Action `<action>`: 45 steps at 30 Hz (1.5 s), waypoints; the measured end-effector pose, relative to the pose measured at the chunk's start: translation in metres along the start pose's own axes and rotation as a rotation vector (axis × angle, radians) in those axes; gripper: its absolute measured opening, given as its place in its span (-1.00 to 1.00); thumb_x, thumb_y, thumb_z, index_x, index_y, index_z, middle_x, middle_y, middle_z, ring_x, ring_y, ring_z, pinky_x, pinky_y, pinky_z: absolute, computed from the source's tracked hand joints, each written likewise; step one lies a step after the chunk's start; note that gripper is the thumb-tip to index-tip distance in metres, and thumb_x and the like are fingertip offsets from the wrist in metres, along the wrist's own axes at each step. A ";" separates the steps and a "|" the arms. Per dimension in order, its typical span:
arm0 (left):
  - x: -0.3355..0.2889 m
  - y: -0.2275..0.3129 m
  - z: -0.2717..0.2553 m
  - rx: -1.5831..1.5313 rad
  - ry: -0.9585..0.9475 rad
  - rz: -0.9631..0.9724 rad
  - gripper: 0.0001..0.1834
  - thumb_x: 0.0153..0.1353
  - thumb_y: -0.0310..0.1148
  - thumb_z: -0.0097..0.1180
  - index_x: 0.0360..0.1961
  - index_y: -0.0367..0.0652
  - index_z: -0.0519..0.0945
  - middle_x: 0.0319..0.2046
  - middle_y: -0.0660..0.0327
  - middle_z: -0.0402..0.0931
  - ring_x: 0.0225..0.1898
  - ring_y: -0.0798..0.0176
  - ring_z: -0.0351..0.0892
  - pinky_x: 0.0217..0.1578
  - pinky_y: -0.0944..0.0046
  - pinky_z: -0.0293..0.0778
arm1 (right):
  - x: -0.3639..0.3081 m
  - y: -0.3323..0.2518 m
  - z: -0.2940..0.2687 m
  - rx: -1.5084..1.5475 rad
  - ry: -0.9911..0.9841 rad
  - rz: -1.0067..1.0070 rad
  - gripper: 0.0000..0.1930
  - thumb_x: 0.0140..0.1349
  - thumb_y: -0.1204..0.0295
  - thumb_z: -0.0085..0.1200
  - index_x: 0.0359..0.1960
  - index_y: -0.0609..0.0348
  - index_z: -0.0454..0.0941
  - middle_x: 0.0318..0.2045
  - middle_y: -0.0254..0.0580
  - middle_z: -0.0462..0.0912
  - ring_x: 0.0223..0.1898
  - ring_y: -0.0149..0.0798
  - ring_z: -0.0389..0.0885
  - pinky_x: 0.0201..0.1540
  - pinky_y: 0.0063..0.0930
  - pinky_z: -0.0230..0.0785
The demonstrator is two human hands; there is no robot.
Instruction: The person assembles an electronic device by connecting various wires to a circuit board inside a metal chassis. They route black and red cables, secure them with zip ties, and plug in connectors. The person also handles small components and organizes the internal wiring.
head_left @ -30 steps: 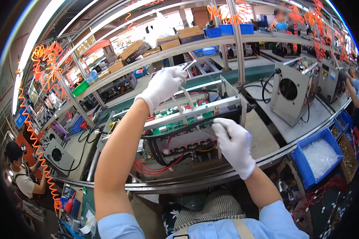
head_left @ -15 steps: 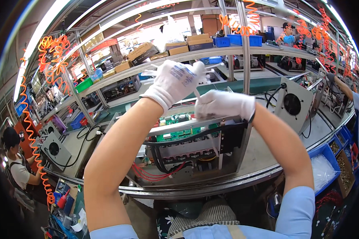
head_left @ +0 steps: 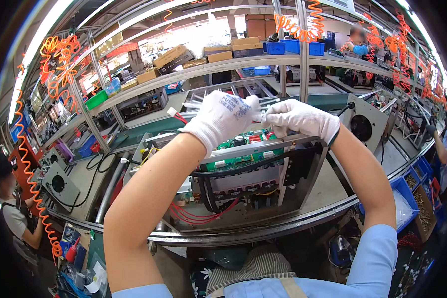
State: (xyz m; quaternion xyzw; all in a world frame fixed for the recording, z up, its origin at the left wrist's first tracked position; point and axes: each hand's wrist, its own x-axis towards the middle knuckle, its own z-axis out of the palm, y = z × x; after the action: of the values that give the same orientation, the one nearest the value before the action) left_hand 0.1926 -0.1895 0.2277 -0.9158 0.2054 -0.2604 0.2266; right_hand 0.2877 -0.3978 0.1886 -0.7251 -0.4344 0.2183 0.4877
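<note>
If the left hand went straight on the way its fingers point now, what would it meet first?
Probably the right hand: the left hand points rightward at it, fingertips nearly touching. Depth is unclear.

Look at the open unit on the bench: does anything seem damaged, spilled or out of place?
Nothing stands out. The open metal chassis sits level, its green circuit board intact, red wires looping loosely inside.

A long metal workbench [head_left: 333,191] ran left to right. An open metal chassis [head_left: 253,184] with green circuit boards and red wiring sat near centre. A grey fan housing [head_left: 59,185] lay left; another fan housing [head_left: 363,126] stood right.
</note>
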 end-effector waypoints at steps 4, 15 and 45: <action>-0.017 0.001 0.031 -0.265 -0.029 -0.102 -0.78 0.27 -0.20 0.00 -0.25 -0.09 0.56 -0.47 0.04 0.62 -0.33 -0.03 0.66 -0.29 0.02 0.53 | -0.001 -0.008 0.007 -0.111 -0.052 0.038 -0.64 0.35 0.15 0.07 -0.08 0.21 0.60 -0.45 -0.41 0.52 -0.37 -0.51 0.41 -0.27 -0.58 0.29; -0.039 -0.007 0.014 -0.562 -0.454 -0.263 -0.62 0.33 -0.04 -0.08 -0.11 -0.03 0.65 -0.16 0.05 0.64 -0.06 -0.04 0.59 -0.01 0.10 0.46 | -0.015 -0.032 0.038 -0.593 -0.180 -0.019 -0.56 0.02 0.27 0.33 -0.15 0.36 0.57 -0.34 -0.18 0.65 -0.29 -0.39 0.57 -0.17 -0.49 0.41; -0.112 0.033 -0.013 -0.447 0.416 -0.328 -0.80 0.17 -0.43 0.07 -0.17 -0.14 0.61 -0.36 0.05 0.62 -0.35 0.04 0.65 -0.33 0.14 0.54 | 0.003 -0.024 0.052 -0.537 -0.207 -0.069 -0.62 0.27 0.26 0.11 -0.09 0.39 0.50 -0.33 -0.03 0.61 -0.28 -0.21 0.59 -0.14 -0.35 0.43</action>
State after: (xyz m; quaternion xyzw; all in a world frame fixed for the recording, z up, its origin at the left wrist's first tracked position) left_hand 0.0897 -0.1650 0.1774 -0.8910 0.1491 -0.4229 -0.0711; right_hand 0.2410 -0.3652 0.1881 -0.7869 -0.5486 0.1516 0.2383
